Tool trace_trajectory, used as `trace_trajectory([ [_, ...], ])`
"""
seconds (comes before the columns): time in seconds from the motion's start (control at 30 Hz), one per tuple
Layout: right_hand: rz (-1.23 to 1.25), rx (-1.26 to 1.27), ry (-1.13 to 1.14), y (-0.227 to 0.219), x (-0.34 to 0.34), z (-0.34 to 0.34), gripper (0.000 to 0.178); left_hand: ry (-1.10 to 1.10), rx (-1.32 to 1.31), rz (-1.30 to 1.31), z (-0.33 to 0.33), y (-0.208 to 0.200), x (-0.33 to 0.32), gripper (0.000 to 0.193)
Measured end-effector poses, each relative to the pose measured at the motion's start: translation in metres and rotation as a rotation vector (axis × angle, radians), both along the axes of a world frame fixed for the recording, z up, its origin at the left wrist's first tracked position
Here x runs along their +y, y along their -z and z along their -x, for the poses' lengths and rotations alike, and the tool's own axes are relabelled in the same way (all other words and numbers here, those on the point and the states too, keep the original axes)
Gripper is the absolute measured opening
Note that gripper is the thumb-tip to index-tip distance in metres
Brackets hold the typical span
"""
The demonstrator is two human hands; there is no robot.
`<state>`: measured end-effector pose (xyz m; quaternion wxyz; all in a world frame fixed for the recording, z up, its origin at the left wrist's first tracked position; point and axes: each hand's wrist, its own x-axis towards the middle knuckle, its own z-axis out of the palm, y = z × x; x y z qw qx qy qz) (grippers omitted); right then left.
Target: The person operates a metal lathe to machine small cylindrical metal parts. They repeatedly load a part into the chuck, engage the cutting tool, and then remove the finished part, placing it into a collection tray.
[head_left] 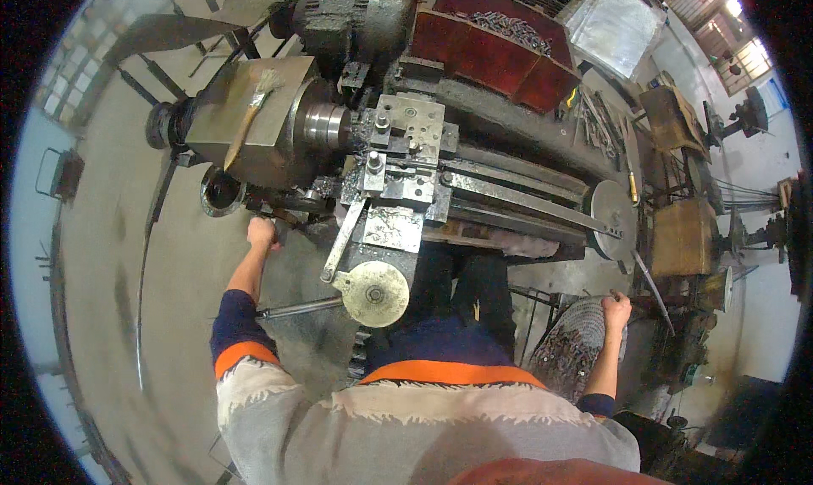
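Observation:
My left hand [262, 230] is closed at the near side of the lathe's headstock [250, 121], beside a dark round fitting [223, 191]. What its fingers wrap is hidden. My right hand [617, 311] is out to the right, above a basket [597, 317] heaped with small metal pieces [561, 356]. Its fingers are curled together, and anything between them is too small to name. Between my arms stand the chuck [326, 127], the tool post [375, 173] and a lever-like handle [343, 241]. Below that handle is a round metal handwheel [373, 294].
A wood-handled brush [247, 128] lies on the headstock. Behind the lathe stand a motor [351, 24] and a red tray [483, 49] holding metal pieces. A long flat bar [525, 199] runs to a round disc [611, 220]. Hand tools [597, 121] lie at the right; other machines stand beyond.

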<state>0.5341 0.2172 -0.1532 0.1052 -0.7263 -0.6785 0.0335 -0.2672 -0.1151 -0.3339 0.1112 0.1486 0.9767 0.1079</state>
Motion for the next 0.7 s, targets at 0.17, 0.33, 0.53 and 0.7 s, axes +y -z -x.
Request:
trace_trajectory([
  [0.17,-0.069,0.155,-0.175,-0.06,0.023,0.041,0.041,0.329,0.072,0.093,-0.021,-0.044,-0.025,0.029],
  [0.33,-0.218,0.127,-0.414,-0.112,0.066,0.119,0.04,0.434,0.144,0.239,-0.021,-0.068,-0.039,0.026],
  [0.53,-0.152,0.433,-0.971,-0.168,0.053,0.316,0.038,0.382,0.215,0.185,-0.022,-0.128,-0.046,0.033],
  [0.7,-0.019,0.34,-1.466,-0.194,0.008,0.481,0.037,0.139,0.544,-0.087,-0.01,-0.26,-0.127,0.034],
])
